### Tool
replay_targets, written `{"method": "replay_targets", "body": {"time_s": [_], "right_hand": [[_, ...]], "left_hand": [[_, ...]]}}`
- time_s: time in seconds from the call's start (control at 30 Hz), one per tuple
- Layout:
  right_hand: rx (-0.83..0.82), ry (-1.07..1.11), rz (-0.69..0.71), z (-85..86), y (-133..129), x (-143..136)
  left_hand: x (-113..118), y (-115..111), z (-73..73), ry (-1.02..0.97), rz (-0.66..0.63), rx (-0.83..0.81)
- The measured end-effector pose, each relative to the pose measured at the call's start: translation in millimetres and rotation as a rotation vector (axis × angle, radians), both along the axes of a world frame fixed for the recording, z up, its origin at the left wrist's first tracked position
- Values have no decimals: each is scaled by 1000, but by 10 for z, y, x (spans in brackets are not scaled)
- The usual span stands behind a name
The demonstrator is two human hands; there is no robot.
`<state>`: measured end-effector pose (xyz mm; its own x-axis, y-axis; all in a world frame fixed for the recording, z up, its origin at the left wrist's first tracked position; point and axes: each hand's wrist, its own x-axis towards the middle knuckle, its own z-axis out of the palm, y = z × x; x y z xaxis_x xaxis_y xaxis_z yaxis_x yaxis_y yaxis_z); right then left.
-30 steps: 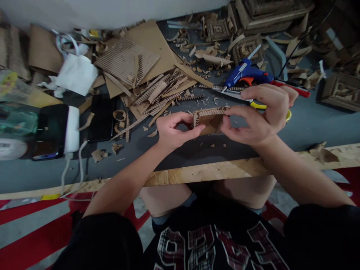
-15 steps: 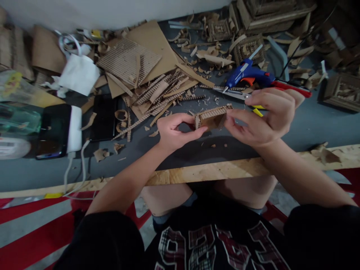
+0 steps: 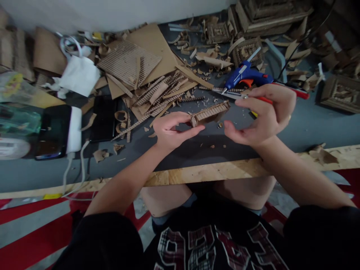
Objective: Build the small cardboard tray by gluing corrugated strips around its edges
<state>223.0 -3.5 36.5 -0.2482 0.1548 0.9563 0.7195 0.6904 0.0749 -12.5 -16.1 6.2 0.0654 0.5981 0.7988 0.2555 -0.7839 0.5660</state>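
No word can be read with certainty. Large white-outlined, plaid-filled letters (image 3: 201, 238) stand on the black shirt (image 3: 221, 215), partly cut off by the lower edge. A white label (image 3: 10, 148) on the clear container (image 3: 24, 149) at far left bears print too small to read.

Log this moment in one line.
left hand: holding cardboard piece | right hand: open, apart from cardboard piece | blue glue gun: on table

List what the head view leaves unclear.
Head view:
Corrugated cardboard piece: gripped end, hidden by the left hand.
Metal tool: rear part, behind the right hand.
Cardboard frame: outer side, cut off by the right edge.
White label, far left: print too blurred.
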Motion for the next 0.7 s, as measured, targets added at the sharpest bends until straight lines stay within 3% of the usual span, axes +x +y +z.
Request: {"method": "replay_targets", "body": {"time_s": [0.17, 0.37, 0.47, 0.6, 0.7], "right_hand": [[-86, -15, -5, -73, -35, 4], [-562, 13, 51, -189, -29, 26], [-756, 154, 148, -233, -71, -56], [-1133, 453, 362, -311, -107, -202], [-1217, 630, 423, -343, -71, -248]], "left_hand": [[23, -37, -16, -86, -49, -184], [66, 94, -128, -201, 71, -360], [69, 159, -149, -276, 25, -527], [62, 128, -58, -368, -87, -797], [13, 107, 63, -328, -202, -958]]}}
